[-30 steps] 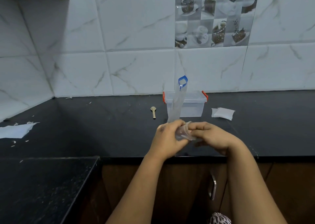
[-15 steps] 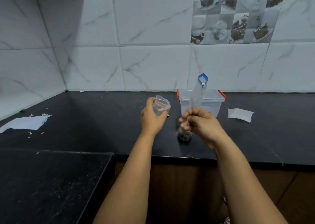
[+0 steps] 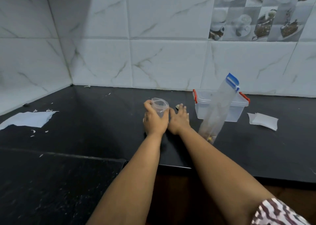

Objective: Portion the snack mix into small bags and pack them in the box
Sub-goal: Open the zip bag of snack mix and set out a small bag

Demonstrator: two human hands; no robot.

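- Black stone countertop (image 3: 102, 122): carries every item below.
- Tall clear zip bag with a blue seal strip (image 3: 218, 112): stands leaning, free of your hands; a little snack mix (image 3: 209, 136) lies at its bottom.
- Your left hand (image 3: 154, 119): fingers wrapped round a small clear plastic bag (image 3: 159, 106), mouth up and open; contents unclear.
- Your right hand (image 3: 178, 119): fingers spread, reaching at a small beige spoon (image 3: 177, 106).
- Clear plastic box with red clips (image 3: 220, 107): behind the tall bag, lidless; contents unclear.

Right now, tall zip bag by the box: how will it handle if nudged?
The tall zip bag would probably tip: it leans, narrow, with only a little snack mix at the bottom. Likely floppy and light, being thin clear film, mostly empty.
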